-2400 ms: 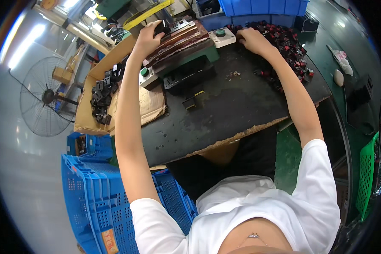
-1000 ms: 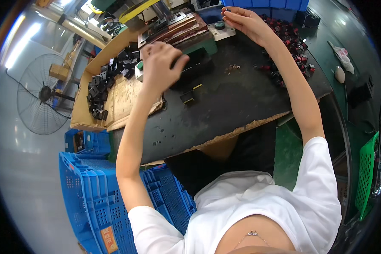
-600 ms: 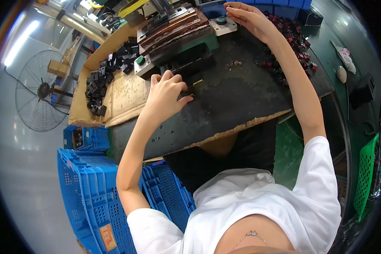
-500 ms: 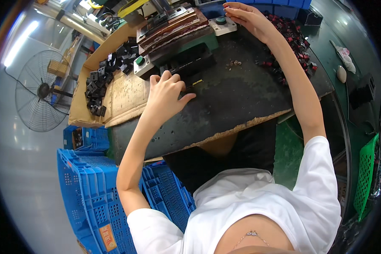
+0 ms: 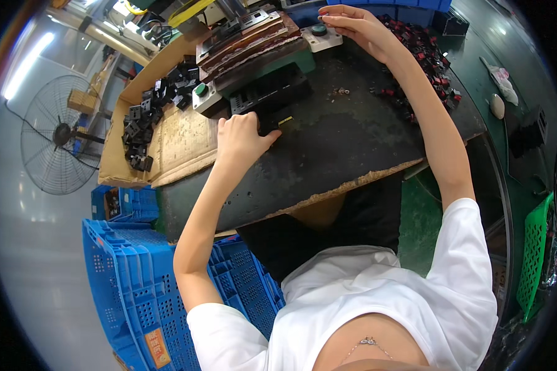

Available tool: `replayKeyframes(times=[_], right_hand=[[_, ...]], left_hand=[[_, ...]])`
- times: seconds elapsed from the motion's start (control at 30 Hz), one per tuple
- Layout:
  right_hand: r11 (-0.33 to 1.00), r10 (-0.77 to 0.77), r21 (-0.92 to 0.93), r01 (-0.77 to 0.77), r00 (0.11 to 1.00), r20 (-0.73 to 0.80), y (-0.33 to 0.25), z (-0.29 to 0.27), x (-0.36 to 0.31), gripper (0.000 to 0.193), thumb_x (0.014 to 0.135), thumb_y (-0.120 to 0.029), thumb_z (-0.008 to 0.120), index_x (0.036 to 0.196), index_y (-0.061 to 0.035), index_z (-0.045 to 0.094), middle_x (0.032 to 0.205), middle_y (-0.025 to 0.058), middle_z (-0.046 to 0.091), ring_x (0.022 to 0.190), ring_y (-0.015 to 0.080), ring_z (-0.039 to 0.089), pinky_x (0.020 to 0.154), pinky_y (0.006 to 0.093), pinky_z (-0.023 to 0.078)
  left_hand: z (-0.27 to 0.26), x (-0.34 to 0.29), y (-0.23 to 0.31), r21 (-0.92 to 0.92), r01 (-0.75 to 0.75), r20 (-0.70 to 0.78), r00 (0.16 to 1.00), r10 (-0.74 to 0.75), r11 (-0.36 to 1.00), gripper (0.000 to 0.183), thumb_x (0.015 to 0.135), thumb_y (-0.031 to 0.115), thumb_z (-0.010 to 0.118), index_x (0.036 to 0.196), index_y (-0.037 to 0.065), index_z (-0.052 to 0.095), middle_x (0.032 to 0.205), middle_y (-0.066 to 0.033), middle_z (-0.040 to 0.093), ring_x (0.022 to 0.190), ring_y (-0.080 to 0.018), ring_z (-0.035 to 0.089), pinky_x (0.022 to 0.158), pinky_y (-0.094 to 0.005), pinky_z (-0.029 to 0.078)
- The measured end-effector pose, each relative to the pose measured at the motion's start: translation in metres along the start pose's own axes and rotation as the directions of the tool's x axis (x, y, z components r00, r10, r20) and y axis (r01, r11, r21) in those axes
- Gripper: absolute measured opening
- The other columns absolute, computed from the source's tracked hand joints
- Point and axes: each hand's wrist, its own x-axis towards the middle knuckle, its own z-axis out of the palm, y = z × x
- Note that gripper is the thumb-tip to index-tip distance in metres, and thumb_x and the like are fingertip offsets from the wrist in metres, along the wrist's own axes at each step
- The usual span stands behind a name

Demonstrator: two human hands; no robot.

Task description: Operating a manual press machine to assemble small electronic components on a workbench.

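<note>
My left hand (image 5: pixel 244 139) is on the dark worktop (image 5: pixel 315 164), in front of a press with brown layered plates (image 5: pixel 247 46). Its fingers are curled, and a dark piece shows between them and the thumb, too dark to name. A thin yellow strip (image 5: pixel 285 120) lies just right of the thumb. Behind these fingers is a long black housing (image 5: pixel 269 89) under the press. My right hand (image 5: pixel 362 31) is raised with stretched fingers over a white button box with a green button (image 5: pixel 319 29). Small red spots show at those fingertips; I cannot tell what they are.
A cardboard tray (image 5: pixel 182 139) with black parts (image 5: pixel 143 127) is at the left, by a second green-button box (image 5: pixel 205 96). Red and black parts (image 5: pixel 424 62) are heaped at the right. Small metal pieces (image 5: pixel 340 91) lie mid-table. Blue crates (image 5: pixel 130 272) stand below left.
My left fingers have drawn closer together and curled more, and the thumb has moved inward. My right hand has shifted slightly left and lower over the button box.
</note>
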Motion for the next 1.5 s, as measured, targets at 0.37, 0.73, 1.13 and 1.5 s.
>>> replayKeyframes(times=[0.37,0.73,1.13,1.5], right_hand=[[0.999,0.043,0.009,-0.043,0.999,-0.028,-0.006,0.004,-0.003,0.02,0.079,-0.01,0.061,0.097,-0.0009,0.058,0.083,0.0041,0.062,0.067,0.0084,0.055,0.06,0.0198,0.044],[0.999,0.045,0.026,-0.044,0.999,-0.017,-0.005,0.008,-0.002,0.02,0.079,-0.011,0.061,0.096,-0.0011,0.058,0.082,0.0032,0.061,0.067,0.0082,0.055,0.059,0.0198,0.044],[0.998,0.062,0.009,-0.062,0.998,-0.018,-0.007,0.007,-0.004,0.019,0.08,-0.013,0.061,0.096,-0.0035,0.059,0.083,0.0025,0.062,0.068,0.0078,0.057,0.06,0.0188,0.044],[0.998,0.051,0.039,-0.052,0.999,0.011,-0.008,0.006,-0.005,0.018,0.08,-0.014,0.061,0.095,-0.0038,0.059,0.081,0.002,0.062,0.067,0.0065,0.056,0.058,0.018,0.044]], left_hand=[[-0.063,0.032,-0.065,-0.922,-0.184,-0.183,0.982,0.035,0.341,0.036,0.067,0.001,0.068,0.103,0.001,0.059,0.092,-0.0052,0.06,0.076,-0.0067,0.055,0.072,-0.0206,0.045],[-0.031,0.135,-0.139,-0.671,-0.252,-0.456,0.882,-0.12,0.698,0.034,0.075,0.013,0.066,0.105,0.0,0.056,0.089,-0.0101,0.063,0.082,-0.0127,0.059,0.075,-0.0233,0.045],[-0.029,0.155,-0.126,-0.464,-0.258,-0.421,0.906,0.045,0.848,0.024,0.081,0.016,0.059,0.099,0.0,0.057,0.083,-0.0068,0.062,0.076,-0.0108,0.056,0.071,-0.024,0.044],[-0.023,0.157,-0.126,-0.521,-0.27,-0.37,0.926,0.07,0.81,0.022,0.081,0.013,0.06,0.099,0.001,0.058,0.091,-0.0068,0.062,0.086,-0.0106,0.056,0.077,-0.0242,0.043]])
